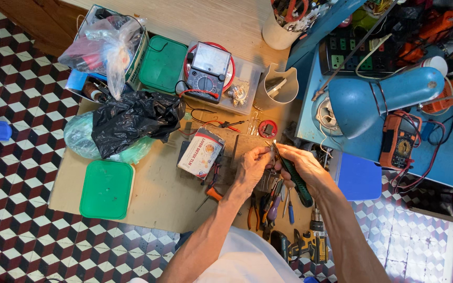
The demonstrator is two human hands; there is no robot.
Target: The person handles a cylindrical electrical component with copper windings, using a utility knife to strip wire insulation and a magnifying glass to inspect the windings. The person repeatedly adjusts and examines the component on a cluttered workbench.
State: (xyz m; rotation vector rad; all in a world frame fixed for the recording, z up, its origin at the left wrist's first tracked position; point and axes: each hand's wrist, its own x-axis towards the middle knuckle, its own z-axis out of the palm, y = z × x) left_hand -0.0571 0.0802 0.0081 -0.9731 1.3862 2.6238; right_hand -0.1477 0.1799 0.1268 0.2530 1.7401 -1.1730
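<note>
Meter [208, 72] at 11 o'clock of the hands, small box [201, 153] at 9, blue lamp [378, 97] at 2, hand tools [269, 202] directly below. Right hand [302, 163] grips green-handled pliers [292, 175]; left hand [251, 165] fingertips pinch a small part, too small to identify, at the plier tips.

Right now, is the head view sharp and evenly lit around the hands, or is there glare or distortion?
Head view: even light, soft shadows; the left hand, right hand and pliers look sharp; the small part pinched between them is too tiny to identify; mild glare on the plastic bag; tiled floor bends slightly toward the edges.
</note>
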